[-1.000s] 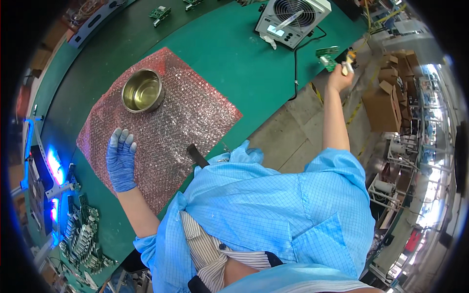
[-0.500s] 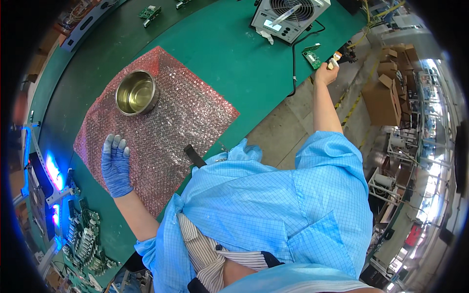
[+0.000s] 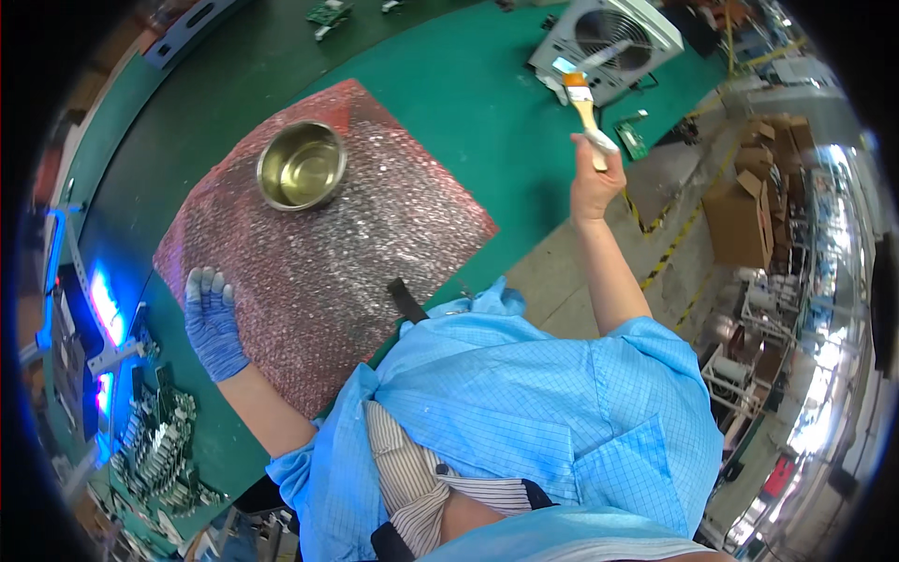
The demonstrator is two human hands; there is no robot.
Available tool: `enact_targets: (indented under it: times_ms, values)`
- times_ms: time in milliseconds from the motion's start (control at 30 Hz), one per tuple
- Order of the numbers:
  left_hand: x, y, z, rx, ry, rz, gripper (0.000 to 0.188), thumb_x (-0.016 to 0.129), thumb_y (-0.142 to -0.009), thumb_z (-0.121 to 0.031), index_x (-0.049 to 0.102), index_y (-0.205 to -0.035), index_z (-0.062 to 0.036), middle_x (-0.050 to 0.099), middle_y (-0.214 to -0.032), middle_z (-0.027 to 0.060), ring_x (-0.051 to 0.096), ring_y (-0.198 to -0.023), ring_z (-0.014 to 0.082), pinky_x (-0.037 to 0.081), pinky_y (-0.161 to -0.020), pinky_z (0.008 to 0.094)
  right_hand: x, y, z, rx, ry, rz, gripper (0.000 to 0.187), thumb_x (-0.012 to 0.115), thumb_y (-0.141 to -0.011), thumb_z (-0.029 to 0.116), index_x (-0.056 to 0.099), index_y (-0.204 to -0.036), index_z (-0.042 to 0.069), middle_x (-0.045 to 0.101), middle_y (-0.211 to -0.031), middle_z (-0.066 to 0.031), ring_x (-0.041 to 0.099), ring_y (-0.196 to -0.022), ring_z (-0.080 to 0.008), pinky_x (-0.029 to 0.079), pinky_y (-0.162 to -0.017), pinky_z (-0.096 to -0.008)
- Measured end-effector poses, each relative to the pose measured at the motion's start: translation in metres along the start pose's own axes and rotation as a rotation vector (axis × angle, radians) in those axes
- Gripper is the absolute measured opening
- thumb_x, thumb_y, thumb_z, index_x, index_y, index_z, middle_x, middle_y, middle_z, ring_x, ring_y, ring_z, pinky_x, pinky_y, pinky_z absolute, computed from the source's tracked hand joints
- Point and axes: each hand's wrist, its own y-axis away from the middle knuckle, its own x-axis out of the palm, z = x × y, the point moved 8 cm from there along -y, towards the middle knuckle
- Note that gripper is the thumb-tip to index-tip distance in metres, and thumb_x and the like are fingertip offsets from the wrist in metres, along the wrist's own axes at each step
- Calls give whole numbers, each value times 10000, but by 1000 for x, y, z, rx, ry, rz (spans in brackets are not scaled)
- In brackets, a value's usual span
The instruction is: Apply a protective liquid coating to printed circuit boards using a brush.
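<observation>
My right hand (image 3: 596, 187), bare, is closed round the light handle of a flat paint brush (image 3: 582, 108). The brush is held up over the table's right side, its orange-brown bristles pointing away from me. My left hand (image 3: 213, 323) wears a blue-and-white glove and rests, fingers stretched, at the left edge of a reddish bubble-wrap sheet (image 3: 403, 206); nothing shows in it. On the far part of that sheet stands a round metal bowl (image 3: 302, 167) of clear yellowish liquid. A small green circuit board (image 3: 632, 140) lies just right of the brush.
A grey fan unit (image 3: 552, 56) stands at the far right of the green table (image 3: 440, 84). Several circuit boards (image 3: 154, 440) are stacked at the near left, beside a frame with blue lights (image 3: 103, 309). Another board (image 3: 328, 13) lies at the back. Cardboard boxes (image 3: 737, 220) stand on the floor at right.
My right hand has brought the brush leftward and turned it upright, away from the small circuit board. The view has shifted a little. My left hand stays beside the sheet's edge.
</observation>
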Motion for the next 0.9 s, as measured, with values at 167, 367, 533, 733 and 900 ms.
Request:
enact_targets:
  times_ms: [167, 367, 533, 733, 900]
  values:
    - [-20, 15, -12, 88, -47, -173, 321, 316, -886, -118, 424, -1170, -10, 503, -1118, 150, 528, -969, 243, 456, -810, 354, 141, 16, 29, 4, -339, 427, 163, 520, -813, 57, 552, -957, -12, 609, -786, -76, 588, -728, -122, 462, -646, -227]
    - [-60, 56, -38, 171, -387, -807, 262, 477, -845, -164, 499, -1062, -18, 565, -996, 110, 573, -855, 201, 507, -695, 307, 278, 10, 39, -217, -232, 657, 186, 539, -795, 82, 547, -968, 14, 614, -838, -79, 587, -778, -137, 461, -652, -243]
    - [-74, 72, -45, 218, -377, -864, 241, 529, -821, -159, 513, -1022, -27, 570, -934, 90, 581, -793, 183, 512, -619, 265, 369, -15, 24, -432, 292, 739, 422, 615, -671, 200, 487, -1069, 145, 579, -830, -126, 567, -741, -288, 446, -663, -346]
    - [-76, 71, -47, 212, -481, -918, 226, 534, -821, -155, 512, -1011, -34, 554, -907, 81, 568, -769, 164, 502, -599, 252, 443, -30, 5, -637, 512, 906, 434, 509, -672, 19, 438, -1087, 124, 553, -946, -122, 543, -830, -304, 433, -713, -382]
    - [-76, 48, -51, 194, -544, -905, 237, 547, -814, -163, 515, -1006, -28, 552, -901, 75, 556, -762, 141, 488, -604, 236, 481, -16, -12, -864, 638, 1043, 431, 450, -682, -49, 442, -1075, 127, 539, -1029, -74, 533, -912, -258, 411, -785, -348]
